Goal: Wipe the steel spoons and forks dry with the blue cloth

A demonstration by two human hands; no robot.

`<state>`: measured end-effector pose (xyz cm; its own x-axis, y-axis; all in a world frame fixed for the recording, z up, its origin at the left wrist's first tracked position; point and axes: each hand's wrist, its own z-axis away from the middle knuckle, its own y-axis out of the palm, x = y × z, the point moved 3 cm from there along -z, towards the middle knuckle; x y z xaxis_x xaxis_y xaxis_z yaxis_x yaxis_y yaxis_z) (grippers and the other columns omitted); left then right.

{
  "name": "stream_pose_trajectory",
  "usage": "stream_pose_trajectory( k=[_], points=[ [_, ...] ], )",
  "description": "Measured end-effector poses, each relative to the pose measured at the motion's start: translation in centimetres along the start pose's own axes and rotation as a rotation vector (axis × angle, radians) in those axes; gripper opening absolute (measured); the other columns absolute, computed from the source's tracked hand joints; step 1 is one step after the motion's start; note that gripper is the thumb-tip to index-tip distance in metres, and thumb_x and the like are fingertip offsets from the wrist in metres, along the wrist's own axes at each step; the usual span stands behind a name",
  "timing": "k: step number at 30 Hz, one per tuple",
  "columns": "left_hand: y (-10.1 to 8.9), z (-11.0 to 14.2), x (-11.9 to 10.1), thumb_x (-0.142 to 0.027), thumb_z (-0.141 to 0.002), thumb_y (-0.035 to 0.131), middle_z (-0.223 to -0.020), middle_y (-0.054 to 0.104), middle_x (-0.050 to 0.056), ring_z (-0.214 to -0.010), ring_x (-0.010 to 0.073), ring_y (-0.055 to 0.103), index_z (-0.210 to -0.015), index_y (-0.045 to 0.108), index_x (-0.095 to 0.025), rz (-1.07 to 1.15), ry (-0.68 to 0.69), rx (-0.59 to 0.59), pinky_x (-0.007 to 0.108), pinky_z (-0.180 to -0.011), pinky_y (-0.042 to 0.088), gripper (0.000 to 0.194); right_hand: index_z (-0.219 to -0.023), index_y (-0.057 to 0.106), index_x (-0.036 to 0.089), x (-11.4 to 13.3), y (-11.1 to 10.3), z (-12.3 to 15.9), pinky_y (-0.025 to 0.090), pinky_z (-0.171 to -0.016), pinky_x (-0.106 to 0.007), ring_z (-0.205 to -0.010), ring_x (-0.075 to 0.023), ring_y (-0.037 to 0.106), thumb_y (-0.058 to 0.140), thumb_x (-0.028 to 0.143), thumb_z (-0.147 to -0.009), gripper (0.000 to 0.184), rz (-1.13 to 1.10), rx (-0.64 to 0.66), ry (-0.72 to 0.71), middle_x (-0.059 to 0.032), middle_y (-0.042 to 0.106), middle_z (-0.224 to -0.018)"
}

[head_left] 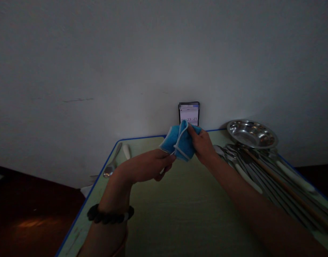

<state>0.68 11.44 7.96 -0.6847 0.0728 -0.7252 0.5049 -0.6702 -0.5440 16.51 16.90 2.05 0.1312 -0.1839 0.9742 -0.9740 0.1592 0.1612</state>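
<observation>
A blue cloth (186, 144) with pale edging is bunched and folded between my two hands, above the far half of the table. My right hand (203, 142) grips its right side, thumb laid on top. From the lower left, my left hand (152, 164) pinches the cloth's near edge with its fingertips. Whether anything sits inside the folds is hidden. A metal spoon (112, 164) lies at the table's left edge. Beside it, a white handle (126, 151) shows partly behind my left wrist; its other end is covered.
The pale green table (180, 214) has a blue rim and meets the wall. A phone (189, 112) showing a timer leans there behind the cloth. At right stands a steel bowl (252, 134), with several long-handled utensils (260, 178) in a pile, partly behind my right forearm.
</observation>
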Motion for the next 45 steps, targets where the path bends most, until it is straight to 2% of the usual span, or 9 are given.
stream_pose_trajectory(
  k=[7, 14, 19, 26, 30, 33, 38, 42, 45],
  points=[
    [-0.3, 0.1, 0.2, -0.044, -0.086, 0.034, -0.051, 0.041, -0.005, -0.046, 0.0082, 0.039, -0.061, 0.043, -0.018, -0.027, -0.016, -0.004, 0.020, -0.046, 0.033, 0.037, -0.054, 0.052, 0.019, -0.6, -0.3, 0.0, 0.033, -0.050, -0.025, -0.052, -0.0122, 0.045, 0.049, 0.058, -0.072, 0.043, 0.124, -0.091, 0.052, 0.0038, 0.046, -0.047],
    [-0.2, -0.9, 1.4, -0.044, -0.087, 0.032, -0.051, 0.041, -0.004, -0.045, 0.0094, 0.039, -0.057, 0.042, -0.019, -0.128, -0.028, -0.014, 0.021, -0.045, 0.034, 0.041, -0.071, 0.065, 0.018, -2.6, 0.1, 0.3, 0.043, -0.060, -0.029, -0.069, -0.0185, 0.058, 0.055, 0.054, -0.070, 0.037, 0.116, -0.081, 0.071, -0.0010, 0.062, -0.061],
    [-0.5, -1.3, 2.3, -0.044, -0.085, 0.034, -0.055, 0.055, 0.001, -0.049, 0.0132, 0.051, -0.063, 0.053, -0.017, -0.308, -0.042, -0.067, 0.023, -0.048, 0.038, 0.040, -0.091, 0.064, 0.018, -3.5, 0.6, 1.2, 0.046, -0.070, -0.032, -0.079, -0.0195, 0.061, 0.060, 0.048, -0.068, 0.038, 0.046, -0.065, 0.100, -0.0024, 0.068, -0.079],
    [-1.9, -0.5, 2.3, -0.042, -0.083, 0.040, -0.071, 0.065, 0.004, -0.064, 0.0169, 0.059, -0.075, 0.060, -0.017, -0.395, 0.055, -0.267, 0.025, -0.057, 0.044, 0.033, -0.080, 0.060, 0.017, -3.1, 0.6, 5.0, 0.043, -0.067, -0.027, -0.069, -0.0154, 0.057, 0.051, 0.048, -0.077, 0.032, 0.287, 0.063, 0.006, -0.0003, 0.061, -0.072],
    [-2.4, -1.7, 1.5, -0.036, -0.084, 0.044, -0.093, 0.061, 0.008, -0.075, 0.0171, 0.060, -0.096, 0.053, -0.016, -0.316, 0.223, -0.690, 0.030, -0.065, 0.049, 0.026, -0.072, 0.058, 0.018, -2.0, -0.6, 6.5, 0.039, -0.063, -0.026, -0.063, -0.0141, 0.054, 0.053, 0.048, -0.077, 0.031, 0.438, 0.134, -0.035, 0.0020, 0.057, -0.064],
    [-2.6, -4.2, 0.7, -0.030, -0.084, 0.046, -0.119, 0.042, 0.014, -0.084, 0.0166, 0.059, -0.118, 0.042, -0.016, -0.325, 0.397, -0.985, 0.034, -0.071, 0.051, 0.037, -0.070, 0.057, 0.019, -1.6, -1.4, 6.9, 0.038, -0.060, -0.025, -0.060, -0.0137, 0.053, 0.051, 0.051, -0.077, 0.033, 0.445, 0.099, -0.008, 0.0028, 0.055, -0.061],
    [-3.3, -9.2, -1.2, -0.024, -0.082, 0.050, -0.133, 0.032, 0.016, -0.112, 0.0274, 0.045, -0.133, 0.032, -0.018, -0.628, 0.492, -0.998, 0.043, -0.088, 0.044, 0.055, -0.072, 0.056, 0.018, -1.5, -1.3, 6.8, 0.039, -0.063, -0.026, -0.063, -0.0148, 0.055, 0.049, 0.051, -0.078, 0.034, 0.444, 0.066, 0.000, 0.0014, 0.057, -0.064],
    [-3.7, -10.9, -2.7, -0.029, -0.078, 0.053, -0.142, 0.026, 0.013, -0.128, 0.0332, 0.024, -0.138, 0.026, -0.019, -0.900, 0.626, -0.974, 0.050, -0.105, 0.020, 0.066, -0.076, 0.058, 0.018, -1.7, -1.0, 6.5, 0.040, -0.065, -0.026, -0.067, -0.0163, 0.057, 0.050, 0.052, -0.077, 0.035, 0.437, 0.091, 0.023, -0.0003, 0.060, -0.068],
    [-3.8, -11.5, -2.5, -0.036, -0.080, 0.051, -0.144, 0.022, 0.015, -0.131, 0.0331, 0.019, -0.139, 0.022, -0.015, -0.977, 0.646, -0.993, 0.050, -0.106, 0.015, 0.069, -0.075, 0.059, 0.018, -1.7, -0.9, 6.3, 0.040, -0.064, -0.026, -0.066, -0.0165, 0.057, 0.050, 0.051, -0.078, 0.035, 0.442, 0.108, 0.022, -0.0008, 0.061, -0.067]
  ],
)
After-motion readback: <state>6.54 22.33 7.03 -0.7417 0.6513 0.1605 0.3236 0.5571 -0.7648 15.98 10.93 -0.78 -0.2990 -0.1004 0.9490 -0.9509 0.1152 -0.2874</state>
